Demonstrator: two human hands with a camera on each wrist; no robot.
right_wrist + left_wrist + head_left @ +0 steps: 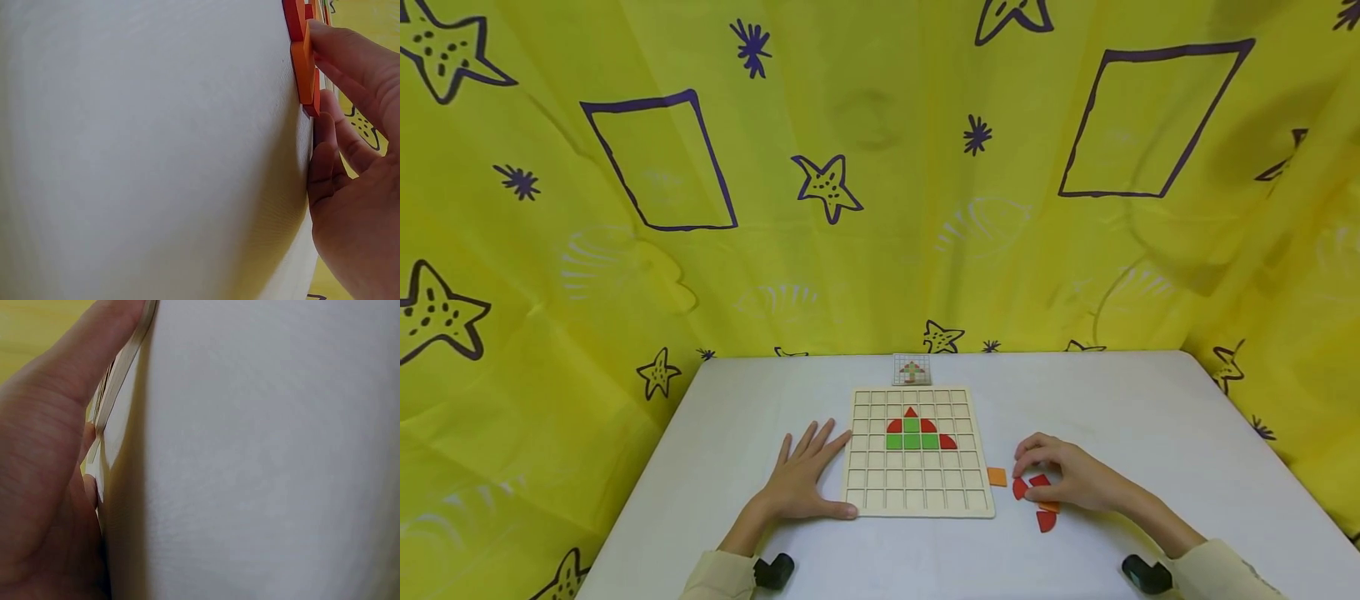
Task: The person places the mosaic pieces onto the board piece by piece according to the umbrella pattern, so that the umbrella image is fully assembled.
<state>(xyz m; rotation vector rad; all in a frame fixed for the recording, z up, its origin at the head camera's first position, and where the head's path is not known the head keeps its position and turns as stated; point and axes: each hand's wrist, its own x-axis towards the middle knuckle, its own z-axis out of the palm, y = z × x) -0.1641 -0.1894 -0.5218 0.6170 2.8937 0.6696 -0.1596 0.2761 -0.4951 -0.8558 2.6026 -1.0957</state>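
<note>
A pale wooden grid board lies on the table, several green squares and red pieces set in its cells, including a red triangle on top. My left hand is spread along the board's left side, little of it lying on the wood; the thumb touches the lower left corner. At the right, my right hand pinches a red quarter-circle piece between thumb and fingertips. Under and beside that hand lie another red quarter-circle, an orange piece and a further red piece.
An orange square lies by the board's right edge. Behind the board stands a small pattern card with a similar coloured figure on a grid. A yellow curtain with star drawings surrounds the white table.
</note>
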